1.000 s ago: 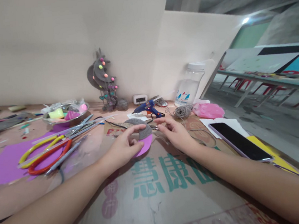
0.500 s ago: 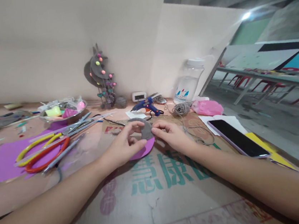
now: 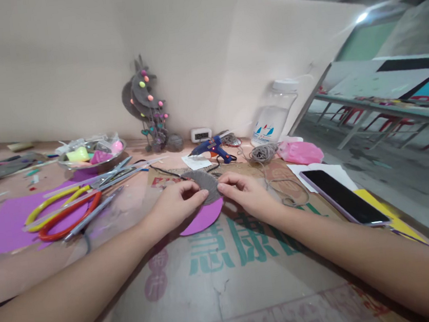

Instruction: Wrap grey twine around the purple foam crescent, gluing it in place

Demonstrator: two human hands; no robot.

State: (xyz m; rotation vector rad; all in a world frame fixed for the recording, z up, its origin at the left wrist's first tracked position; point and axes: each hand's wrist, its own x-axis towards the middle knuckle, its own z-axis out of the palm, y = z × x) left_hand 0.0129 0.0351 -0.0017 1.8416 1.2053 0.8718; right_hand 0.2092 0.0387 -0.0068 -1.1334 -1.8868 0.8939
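Between my two hands is a flat, rounded grey piece (image 3: 205, 182) that looks covered in yarn. My left hand (image 3: 176, 204) pinches its left edge between thumb and fingers. On the other side, my right hand (image 3: 245, 193) pinches its right edge. Below the grey piece shows a purple rounded sheet (image 3: 203, 218), partly covered by it and by my left hand; whether the two are joined I cannot tell. Both lie over a flattened cardboard sheet (image 3: 229, 293) printed with green characters.
Behind my hands lies a blue glue gun (image 3: 213, 148) on a white paper scrap. Scissors (image 3: 69, 213) and clear sticks rest on purple sheets at left, near a bowl (image 3: 94, 164). Grey yarn (image 3: 263, 153), a water bottle (image 3: 273, 115) and a phone (image 3: 344, 195) are at right.
My left fingers have closed in on the grey piece's edge, and more of its face now shows. More of the purple sheet is visible below. The view has shifted slightly.
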